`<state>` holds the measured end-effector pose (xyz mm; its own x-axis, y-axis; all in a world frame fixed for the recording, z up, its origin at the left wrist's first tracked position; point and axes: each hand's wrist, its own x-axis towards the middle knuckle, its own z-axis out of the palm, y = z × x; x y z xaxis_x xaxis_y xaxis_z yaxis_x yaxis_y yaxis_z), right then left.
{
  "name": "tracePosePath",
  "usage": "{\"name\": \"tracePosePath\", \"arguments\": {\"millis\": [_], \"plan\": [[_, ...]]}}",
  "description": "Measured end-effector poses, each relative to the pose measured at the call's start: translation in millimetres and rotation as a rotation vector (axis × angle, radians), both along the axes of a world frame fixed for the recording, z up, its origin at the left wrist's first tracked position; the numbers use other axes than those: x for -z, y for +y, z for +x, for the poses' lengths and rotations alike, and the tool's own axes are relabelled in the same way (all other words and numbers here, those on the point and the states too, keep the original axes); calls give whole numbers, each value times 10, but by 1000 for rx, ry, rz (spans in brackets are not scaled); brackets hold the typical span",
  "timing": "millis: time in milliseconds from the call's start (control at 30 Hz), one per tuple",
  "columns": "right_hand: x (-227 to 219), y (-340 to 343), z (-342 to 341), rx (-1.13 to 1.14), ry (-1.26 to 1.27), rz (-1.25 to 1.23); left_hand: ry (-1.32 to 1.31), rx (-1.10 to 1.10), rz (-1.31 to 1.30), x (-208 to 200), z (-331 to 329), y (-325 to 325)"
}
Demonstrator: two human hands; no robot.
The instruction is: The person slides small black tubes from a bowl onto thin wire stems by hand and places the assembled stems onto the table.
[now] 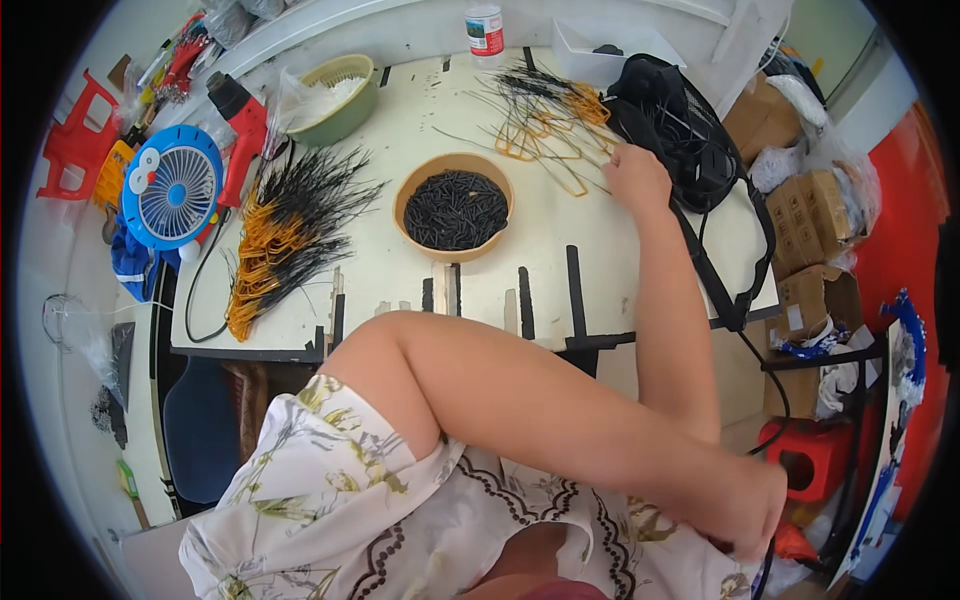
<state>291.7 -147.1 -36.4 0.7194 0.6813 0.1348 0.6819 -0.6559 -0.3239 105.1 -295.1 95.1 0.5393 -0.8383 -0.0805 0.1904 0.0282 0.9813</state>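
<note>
My right hand (636, 180) reaches across the pale table (400, 130) to a loose heap of yellow wire loops with black ends (545, 120). Its fingers curl down onto the thin strands at the heap's near edge, pinching a wire. My left arm crosses my body, and my left hand (748, 508) sits low at the right, closed like a fist beside a black cable (768, 565). I cannot make out whether it holds anything. A tan bowl (404, 195) full of short black tubes stands in the middle of the table.
A big bundle of yellow-and-black wires (285, 235) lies left of the bowl. Further left are a red heat gun (243, 125), a blue fan (172, 187) and a green bowl (345, 115). A black bag (680, 125) sits at the right, with cardboard boxes (810, 220) beyond.
</note>
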Motion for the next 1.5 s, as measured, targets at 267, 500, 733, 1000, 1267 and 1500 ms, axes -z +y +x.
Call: {"name": "tracePosePath", "arguments": {"millis": [267,500,733,1000,1267,1500], "plan": [[385,-111,119,15,200,785,279,-155,-309,764,-350,316],[467,-149,159,-80,261,746,30,-249,-61,1381,-874,565],[526,29,236,-130,117,624,4,-497,83,801,-992,408],[277,-132,45,-5,164,570,665,-398,-550,1160,-1074,450],[231,-146,-52,-94,87,569,88,-323,118,700,-514,656],[444,-11,75,-104,-2,449,71,-522,158,222,-172,63]]}}
